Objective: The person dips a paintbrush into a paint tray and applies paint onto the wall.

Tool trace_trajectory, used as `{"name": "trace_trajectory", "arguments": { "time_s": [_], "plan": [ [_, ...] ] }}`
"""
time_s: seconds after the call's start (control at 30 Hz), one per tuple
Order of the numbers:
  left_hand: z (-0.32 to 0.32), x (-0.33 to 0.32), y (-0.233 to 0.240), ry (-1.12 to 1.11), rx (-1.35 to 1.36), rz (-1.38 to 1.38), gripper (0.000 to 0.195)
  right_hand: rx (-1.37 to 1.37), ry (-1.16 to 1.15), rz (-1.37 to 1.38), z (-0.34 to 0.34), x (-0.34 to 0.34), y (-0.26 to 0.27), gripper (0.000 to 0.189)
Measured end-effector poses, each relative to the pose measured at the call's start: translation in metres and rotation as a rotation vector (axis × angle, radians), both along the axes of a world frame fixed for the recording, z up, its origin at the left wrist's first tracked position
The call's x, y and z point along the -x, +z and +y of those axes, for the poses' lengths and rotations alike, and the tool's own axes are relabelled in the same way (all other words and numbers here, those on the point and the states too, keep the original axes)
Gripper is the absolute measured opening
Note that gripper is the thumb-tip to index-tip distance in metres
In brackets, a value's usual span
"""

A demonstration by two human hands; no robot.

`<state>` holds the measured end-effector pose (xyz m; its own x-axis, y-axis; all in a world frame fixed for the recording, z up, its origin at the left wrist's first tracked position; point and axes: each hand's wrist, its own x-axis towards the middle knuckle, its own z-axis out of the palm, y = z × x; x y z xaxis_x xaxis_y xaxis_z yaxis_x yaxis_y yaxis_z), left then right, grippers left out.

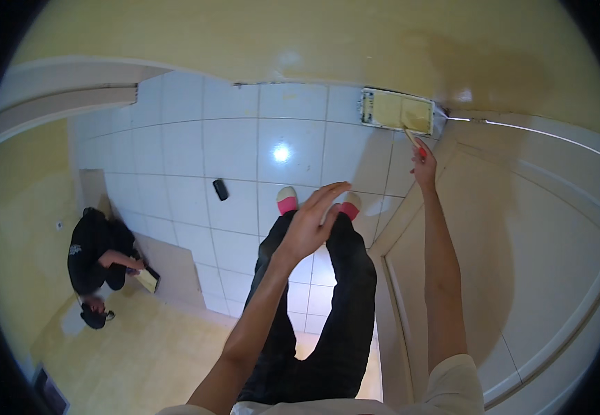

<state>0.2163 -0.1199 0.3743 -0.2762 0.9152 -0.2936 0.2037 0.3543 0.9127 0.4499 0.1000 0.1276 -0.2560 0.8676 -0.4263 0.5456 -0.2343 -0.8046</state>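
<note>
My right hand [423, 162] grips a long, thin handle [409, 136], whose far end reaches down to a paint tray [397, 110]. Something red shows at my fingers. Pale yellow paint coats the tray, which lies on the tiled floor along the yellow wall. What tool head the handle bears cannot be made out. My left hand [313, 220] is in mid-air above my legs, holding nothing, its fingers extended and the thumb apart from them.
A white door [466, 218] and its frame stand at the right. On the tiles [232, 150] lies a small black object [220, 190]. At the left, a co-worker [97, 254] in dark clothes crouches by the yellow wall [25, 192], holding a yellowish tray-like object [148, 279].
</note>
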Motion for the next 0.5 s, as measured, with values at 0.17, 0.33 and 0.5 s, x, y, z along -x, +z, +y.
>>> {"name": "trace_trajectory", "arguments": {
  "time_s": [0.17,0.33,0.5],
  "plan": [
    [-0.015,0.013,-0.052,0.007,0.074,0.054,0.036,-0.209,0.182,-0.278,0.023,0.019,-0.047,0.029],
    [-0.016,0.016,-0.1,0.026,0.124,-0.008,0.037,-0.35,0.027,-0.348,0.074,0.026,-0.101,0.03],
    [-0.011,0.024,-0.142,0.013,0.136,0.038,0.037,-0.034,-0.133,-0.369,0.101,0.042,-0.13,0.029]
  ]
}}
